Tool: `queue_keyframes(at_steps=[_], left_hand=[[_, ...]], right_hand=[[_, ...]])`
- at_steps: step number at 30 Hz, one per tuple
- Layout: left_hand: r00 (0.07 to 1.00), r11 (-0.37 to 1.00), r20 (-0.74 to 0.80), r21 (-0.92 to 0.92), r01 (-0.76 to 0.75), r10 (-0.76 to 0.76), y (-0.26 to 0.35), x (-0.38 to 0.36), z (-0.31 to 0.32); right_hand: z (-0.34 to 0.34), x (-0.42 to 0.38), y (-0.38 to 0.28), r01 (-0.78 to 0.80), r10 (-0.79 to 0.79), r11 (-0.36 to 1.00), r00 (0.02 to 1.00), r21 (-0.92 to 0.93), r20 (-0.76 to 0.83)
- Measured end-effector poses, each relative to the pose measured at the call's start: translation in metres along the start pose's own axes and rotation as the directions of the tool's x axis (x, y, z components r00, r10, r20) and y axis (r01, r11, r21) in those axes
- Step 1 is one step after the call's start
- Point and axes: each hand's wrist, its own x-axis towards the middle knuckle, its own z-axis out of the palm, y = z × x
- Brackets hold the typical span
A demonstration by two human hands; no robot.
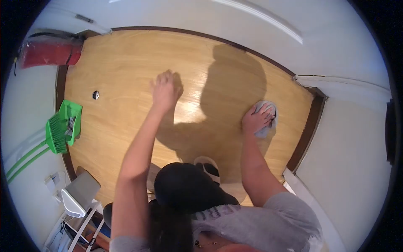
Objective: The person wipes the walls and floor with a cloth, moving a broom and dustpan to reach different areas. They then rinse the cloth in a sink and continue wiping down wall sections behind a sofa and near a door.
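My right hand (pixel 255 120) presses a grey cloth (pixel 263 132) against the wooden floor (pixel 126 71), fingers laid over it and the cloth bunched around them. It is to the right of my shadow. Farther left, my left hand (pixel 164 91) is on or just above the boards with its fingers loosely bent and partly spread, slightly blurred; I see nothing in it. Between my arms, my dark-clad knee (pixel 184 180) is bent, and a light-coloured slipper (pixel 208 167) shows in front of it.
A green dustpan (pixel 75 115) with debris and a green broom (pixel 54 133) lean at the left wall. A red plastic-wrapped bundle (pixel 44 52) sits at the upper left. A small round disc (pixel 95 95) lies on the floor. A grey-white bin-like box (pixel 82 191) stands lower left. Dark baseboards (pixel 308 130) edge the floor.
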Motion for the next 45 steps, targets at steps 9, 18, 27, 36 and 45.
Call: queue_keyframes(at_steps=[9, 18, 27, 36, 45], left_hand=[[0.934, 0.903, -0.088, -0.301, 0.308, -0.348, 0.074, 0.195, 0.074], [0.916, 0.901, -0.012, -0.191, 0.391, -0.4, -0.061, 0.136, 0.041], [0.701, 0.703, -0.185, -0.405, 0.585, -0.689, -0.209, -0.07, -0.082], [0.327, 0.449, -0.346, -0.376, 0.811, -0.88, -0.391, -0.183, -0.232], [0.32, 0.397, -0.347, -0.18, 0.9, -0.882, -0.497, -0.186, -0.188]], right_hand=[[0.005, 0.007, 0.0, -0.094, 0.094, 0.996, 0.991, -0.008, 0.1], [0.0, 0.009, -0.003, -0.108, 0.112, 0.993, 0.987, -0.04, 0.111], [0.001, 0.006, -0.002, -0.064, 0.076, 0.978, 0.996, -0.201, 0.052], [0.014, 0.015, 0.023, 0.246, -0.288, 0.88, 0.957, -0.407, -0.044], [0.018, -0.024, -0.103, 0.537, -0.514, 0.842, 0.765, 0.057, 0.388]])
